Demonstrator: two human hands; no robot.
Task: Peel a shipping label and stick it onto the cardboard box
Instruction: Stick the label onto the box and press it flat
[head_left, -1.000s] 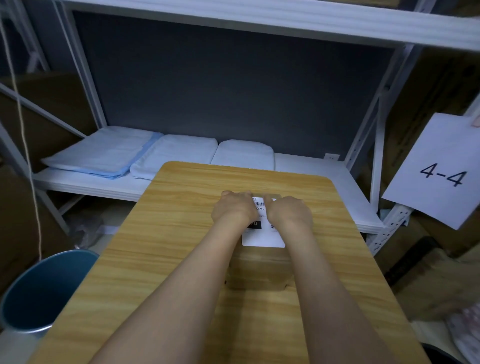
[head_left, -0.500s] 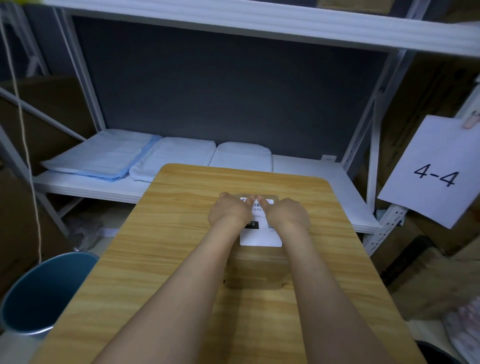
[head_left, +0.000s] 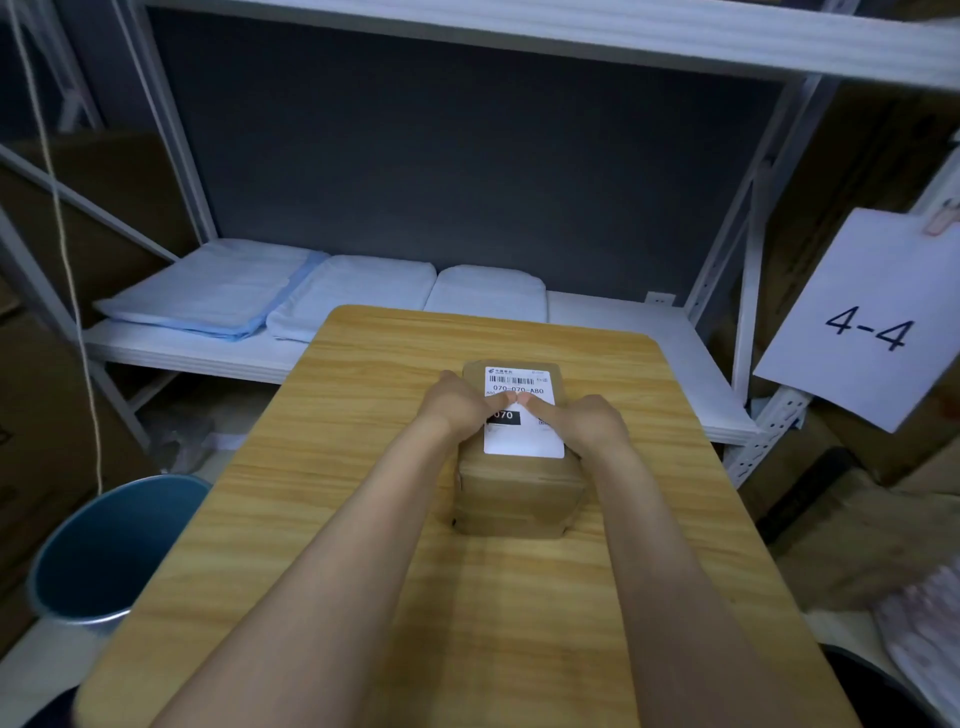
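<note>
The white shipping label (head_left: 523, 415) lies flat on the top face of the cardboard box (head_left: 517, 499), just above the middle of the frame, its long axis running away from the camera and its barcode end toward the top of the picture. The left hand (head_left: 462, 408) and right hand (head_left: 582, 423) rest on the box from either side, fingers curled rather than spread, gripping nothing; their fingertips (head_left: 506, 399) press down on the label and nearly meet across its middle, the printed "070" block just below them. The box stands on a wooden table (head_left: 363, 467). At lower left a blue bin (head_left: 104, 551) sits on the floor, its inside too dark to tell. Folded pale cloths (head_left: 291, 296) lie on the shelf (head_left: 623, 332) behind; a "4-4" sign (head_left: 867, 322) hangs at right
</note>
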